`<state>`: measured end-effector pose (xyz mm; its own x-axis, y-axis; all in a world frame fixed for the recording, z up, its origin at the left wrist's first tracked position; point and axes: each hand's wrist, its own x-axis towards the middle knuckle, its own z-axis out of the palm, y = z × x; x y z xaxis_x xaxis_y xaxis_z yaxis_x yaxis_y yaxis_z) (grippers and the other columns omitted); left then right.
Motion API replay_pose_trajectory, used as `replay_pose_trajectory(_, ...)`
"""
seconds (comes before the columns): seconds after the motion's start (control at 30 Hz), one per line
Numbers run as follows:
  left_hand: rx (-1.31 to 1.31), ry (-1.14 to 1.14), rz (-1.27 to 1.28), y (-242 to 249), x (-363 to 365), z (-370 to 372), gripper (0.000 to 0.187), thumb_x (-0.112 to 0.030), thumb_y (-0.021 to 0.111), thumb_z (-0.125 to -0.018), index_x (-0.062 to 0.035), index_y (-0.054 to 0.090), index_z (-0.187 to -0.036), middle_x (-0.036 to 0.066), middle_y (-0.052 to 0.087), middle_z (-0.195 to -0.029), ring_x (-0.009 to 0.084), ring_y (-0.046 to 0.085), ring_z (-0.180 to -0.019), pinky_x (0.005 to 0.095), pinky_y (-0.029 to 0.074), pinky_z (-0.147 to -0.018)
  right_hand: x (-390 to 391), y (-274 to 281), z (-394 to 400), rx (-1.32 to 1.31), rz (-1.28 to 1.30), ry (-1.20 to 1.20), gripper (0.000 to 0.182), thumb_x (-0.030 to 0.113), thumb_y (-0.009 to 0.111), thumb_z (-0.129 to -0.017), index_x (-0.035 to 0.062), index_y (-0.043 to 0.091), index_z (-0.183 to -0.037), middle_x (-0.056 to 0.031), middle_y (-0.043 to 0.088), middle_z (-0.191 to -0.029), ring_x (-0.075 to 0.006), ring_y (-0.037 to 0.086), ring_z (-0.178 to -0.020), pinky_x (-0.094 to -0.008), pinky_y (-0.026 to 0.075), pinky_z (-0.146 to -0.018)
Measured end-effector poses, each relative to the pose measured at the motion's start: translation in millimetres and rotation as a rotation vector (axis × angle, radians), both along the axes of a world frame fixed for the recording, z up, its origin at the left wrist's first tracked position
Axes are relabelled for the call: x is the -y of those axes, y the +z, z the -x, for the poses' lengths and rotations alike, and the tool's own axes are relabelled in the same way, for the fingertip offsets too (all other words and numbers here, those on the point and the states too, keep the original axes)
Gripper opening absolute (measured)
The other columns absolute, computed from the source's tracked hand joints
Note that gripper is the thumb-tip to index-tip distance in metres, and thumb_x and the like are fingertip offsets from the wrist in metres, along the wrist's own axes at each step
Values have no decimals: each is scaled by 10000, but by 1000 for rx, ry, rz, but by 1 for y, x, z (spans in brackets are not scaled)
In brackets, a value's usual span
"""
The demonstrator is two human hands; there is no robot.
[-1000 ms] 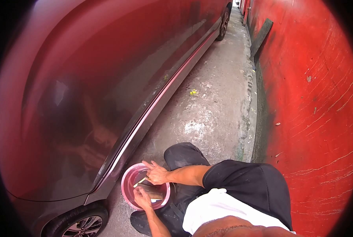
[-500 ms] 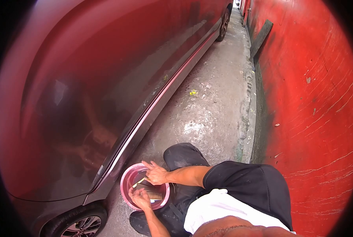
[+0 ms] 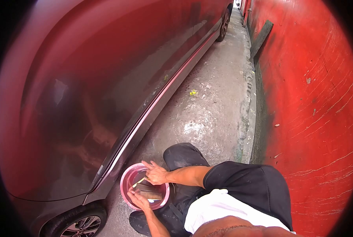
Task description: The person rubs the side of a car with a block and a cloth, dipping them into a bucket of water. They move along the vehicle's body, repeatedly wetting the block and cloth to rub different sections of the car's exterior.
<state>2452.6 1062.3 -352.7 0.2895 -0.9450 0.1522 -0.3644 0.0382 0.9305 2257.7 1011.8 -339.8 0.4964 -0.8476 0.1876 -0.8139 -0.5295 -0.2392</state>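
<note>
A pink bucket [image 3: 124, 179] stands on the floor in front of my body. Over its far part is my right hand [image 3: 156, 174], one finger stretched along the rim and the others curled at a thin pale strip [image 3: 139, 182]; their exact hold is hard to see. My left hand [image 3: 140, 200] is at the bucket's near left side, fingers stretched out and slightly cupped, with no held object visible. Inside the bucket, a brownish block-like thing [image 3: 152, 195] shows between the hands. What lies under the fingers is hidden.
A dark, glossy car [image 3: 105, 79] fills the left side, its front wheel [image 3: 83, 227] near the bucket. Along the right runs a red wall [image 3: 310, 98] with a leaning grey board [image 3: 261, 39]. Yellow scraps [image 3: 193, 93] lie on the concrete floor [image 3: 208, 114].
The fingers of my left hand have flattened and drawn lower, revealing more of the block in the bucket. My right hand stays nearly in place.
</note>
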Motion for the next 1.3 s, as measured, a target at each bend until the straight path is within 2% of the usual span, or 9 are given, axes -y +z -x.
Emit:
replay_pose_trajectory(0.37, -67, 37, -37, 8, 2, 4, 358, -325, 357, -1072, -21, 540, -1120, 120, 631, -1062, 211, 602, -853, 341, 462, -779, 1, 5, 0, -15, -13, 0, 490, 349, 434, -1005, -27, 730, -902, -170, 687, -995, -410, 235, -1468, -635, 328, -1066)
replay_pose_trajectory(0.53, 193, 21, -116, 7, 4, -1, 396, -345, 520, -1002, 27, 536, -866, 136, 596, -847, 238, 588, -775, 386, 492, -716, 4, -2, -4, -18, -25, -22, 434, 345, 488, -962, 2, 746, -900, -160, 696, -1056, -426, 238, -1462, -659, 318, -1067)
replay_pose_trajectory(0.67, -154, 10, -122, 23, 7, 7, 203, -221, 665, -948, -53, 575, -876, 11, 542, -709, 114, 522, -645, 312, 469, -589, -1, 26, 3, -31, 3, 45, 278, 299, 564, -795, 87, 741, -833, -145, 702, -981, -443, 405, -1351, -722, 343, -982)
replay_pose_trajectory(0.7, -19, 69, -135, 33, 4, 8, 143, -166, 708, -926, -74, 598, -923, -27, 544, -746, 79, 527, -698, 264, 470, -621, 5, 15, 5, -46, -72, 83, 246, 313, 581, -782, 120, 735, -779, -141, 703, -934, -440, 455, -1282, -703, 373, -944)
replay_pose_trajectory(0.77, -400, 101, -12, 67, -5, 15, 128, -117, 724, -921, -74, 609, -958, -32, 577, -897, 74, 539, -787, 242, 463, -659, 8, 12, -2, -49, -25, 96, 198, 292, 609, -747, 134, 728, -742, -131, 698, -898, -423, 482, -1239, -683, 377, -898)
replay_pose_trajectory(0.8, -456, 98, 2, 104, -8, 27, 100, -89, 703, -932, -75, 604, -932, -38, 554, -873, 72, 535, -784, 232, 451, -662, 10, 22, -1, -170, -226, 71, 350, 286, 593, -823, 68, 751, -1047, -144, 677, -1176, -444, 275, -1427, -658, 298, -1064)
replay_pose_trajectory(0.83, -490, 64, 88, 114, -8, 27, 76, -73, 691, -937, -73, 616, -928, -40, 564, -850, 59, 533, -767, 211, 433, -650, 10, 37, -2, -247, -205, 122, 379, 309, 560, -890, 38, 721, -1101, -146, 668, -1182, -437, 259, -1443, -651, 297, -1073)
replay_pose_trajectory(0.93, -667, 23, 196, 160, -22, 36, 111, -128, 713, -935, -35, 651, -932, 5, 640, -836, 83, 627, -755, 219, 502, -697, 3, 4, -9, -9, -61, -15, 507, 385, 397, -1035, -12, 711, -1063, -161, 671, -1172, -383, 258, -1460, -585, 285, -1111)
replay_pose_trajectory(1.3, -503, 233, 230, 186, -35, 32, 212, -151, 702, -947, 38, 711, -1042, 70, 705, -909, 118, 658, -835, 250, 529, -762, 8, 16, -12, -88, -82, 20, 447, 349, 459, -1004, -14, 718, -1031, -161, 674, -1162, -394, 271, -1451, -597, 309, -1101)
